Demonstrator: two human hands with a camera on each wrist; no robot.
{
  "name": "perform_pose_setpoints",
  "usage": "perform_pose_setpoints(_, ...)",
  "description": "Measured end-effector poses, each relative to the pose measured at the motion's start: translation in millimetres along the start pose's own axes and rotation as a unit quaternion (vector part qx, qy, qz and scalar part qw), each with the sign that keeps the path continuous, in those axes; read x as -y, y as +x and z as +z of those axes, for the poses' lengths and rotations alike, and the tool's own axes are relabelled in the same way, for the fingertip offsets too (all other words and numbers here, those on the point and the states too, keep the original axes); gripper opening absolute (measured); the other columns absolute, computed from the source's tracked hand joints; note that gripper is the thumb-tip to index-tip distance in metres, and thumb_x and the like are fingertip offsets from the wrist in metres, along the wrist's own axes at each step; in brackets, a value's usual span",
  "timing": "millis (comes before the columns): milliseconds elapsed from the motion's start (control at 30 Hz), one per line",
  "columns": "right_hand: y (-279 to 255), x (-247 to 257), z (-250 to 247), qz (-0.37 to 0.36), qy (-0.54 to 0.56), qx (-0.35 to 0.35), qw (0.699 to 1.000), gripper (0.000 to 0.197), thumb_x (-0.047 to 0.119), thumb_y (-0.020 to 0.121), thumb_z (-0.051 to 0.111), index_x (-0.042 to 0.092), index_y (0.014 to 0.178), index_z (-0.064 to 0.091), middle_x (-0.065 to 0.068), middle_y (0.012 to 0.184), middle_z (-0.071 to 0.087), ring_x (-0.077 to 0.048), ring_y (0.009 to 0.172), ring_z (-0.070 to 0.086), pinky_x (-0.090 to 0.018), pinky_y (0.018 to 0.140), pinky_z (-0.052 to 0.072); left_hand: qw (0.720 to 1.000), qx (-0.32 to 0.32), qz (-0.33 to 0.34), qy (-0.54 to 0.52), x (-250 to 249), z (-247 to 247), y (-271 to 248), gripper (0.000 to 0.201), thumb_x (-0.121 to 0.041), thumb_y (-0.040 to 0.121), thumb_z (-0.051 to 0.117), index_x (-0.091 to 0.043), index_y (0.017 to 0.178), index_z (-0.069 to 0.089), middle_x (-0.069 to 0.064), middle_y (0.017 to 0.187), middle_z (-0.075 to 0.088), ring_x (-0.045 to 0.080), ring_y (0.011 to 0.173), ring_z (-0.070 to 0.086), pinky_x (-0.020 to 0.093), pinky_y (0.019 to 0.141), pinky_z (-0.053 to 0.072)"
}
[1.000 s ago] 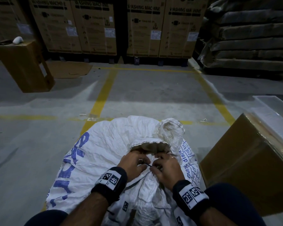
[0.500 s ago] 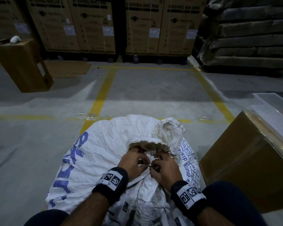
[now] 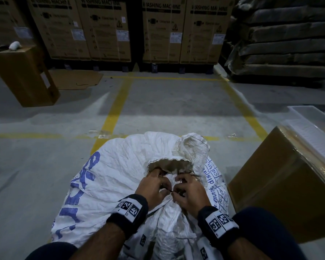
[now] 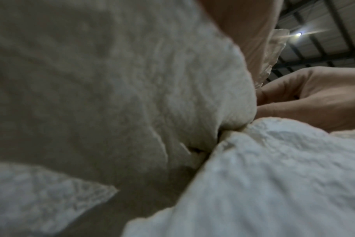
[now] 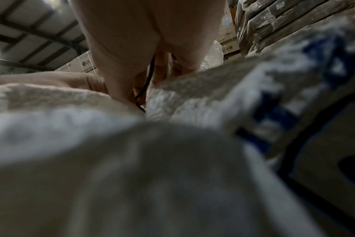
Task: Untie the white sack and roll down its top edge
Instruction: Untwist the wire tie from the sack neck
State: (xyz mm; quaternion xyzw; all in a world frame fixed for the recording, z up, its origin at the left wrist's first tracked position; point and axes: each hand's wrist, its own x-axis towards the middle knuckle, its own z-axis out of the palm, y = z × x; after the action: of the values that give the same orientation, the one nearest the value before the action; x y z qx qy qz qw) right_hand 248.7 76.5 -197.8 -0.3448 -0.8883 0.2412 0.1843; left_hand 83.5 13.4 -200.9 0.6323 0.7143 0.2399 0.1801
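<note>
A tall brown cardboard box [image 3: 24, 76] stands at the far left on the grey concrete floor [image 3: 36, 166], a small white object on its top. Nearer, the crumpled white woven sack with blue lettering [image 3: 109, 177] lies on the floor between the person's knees, its gathered neck facing them and the frayed mouth flopped open just beyond. The left hand [image 3: 154, 186] rests on the neck, fingers curled, pinching one end of a thin dark tie string [image 3: 172, 191]; the right hand [image 3: 190, 192] pinches the string's other end, apparently at the knot (the wrist views are too blurred to confirm). A plastic-wrapped brown carton [image 3: 285, 186] sits just beside the sack on the right.
</note>
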Motion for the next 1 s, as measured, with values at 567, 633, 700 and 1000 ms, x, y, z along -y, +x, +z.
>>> perform_pose_setpoints(567,0.3,-5.5,-5.3,-0.025,0.029,0.007,0.999,0.013,0.026,0.075,0.067,0.014,0.069,0.072,0.004,0.113,0.064,-0.014,0.097,0.060,-0.017,0.076,0.040,0.999,0.013,0.008,-0.035,-3.7,-5.4,2.1,0.006,-0.021,0.078,0.069,-0.026,0.081,0.069,0.001,0.118,0.048,0.017,0.108,0.055,0.027,0.088,0.049)
perform_pose_setpoints(633,0.8,-5.3,-6.9,-0.027,0.028,0.011,0.999,0.013,0.026,0.076,0.068,0.015,0.071,0.072,0.004,0.114,0.063,-0.013,0.098,0.059,-0.017,0.077,0.039,1.000,0.017,0.005,-0.026,-5.0,-5.8,1.4,0.004,-0.021,0.079,0.068,-0.025,0.081,0.068,0.002,0.119,0.046,0.018,0.108,0.055,0.026,0.087,0.048)
perform_pose_setpoints(700,1.1,-5.5,-7.9,-0.032,0.028,0.011,0.999,0.014,0.026,0.076,0.068,0.014,0.071,0.073,0.003,0.115,0.063,-0.014,0.100,0.059,-0.019,0.079,0.042,1.000,0.019,0.004,-0.024,-6.3,-7.3,0.4,0.003,-0.021,0.081,0.067,-0.023,0.082,0.067,0.003,0.120,0.045,0.019,0.106,0.054,0.025,0.087,0.047)
perform_pose_setpoints(1000,2.0,-1.6,-16.1,-0.040,0.036,0.010,0.999,0.019,0.032,0.075,0.064,0.015,0.073,0.073,0.003,0.114,0.065,-0.012,0.102,0.059,-0.019,0.082,0.044,0.994,0.015,0.000,-0.105,-4.8,-13.1,-2.1,0.012,-0.014,0.081,0.068,-0.024,0.077,0.063,-0.003,0.114,0.045,0.012,0.099,0.054,0.019,0.079,0.046)
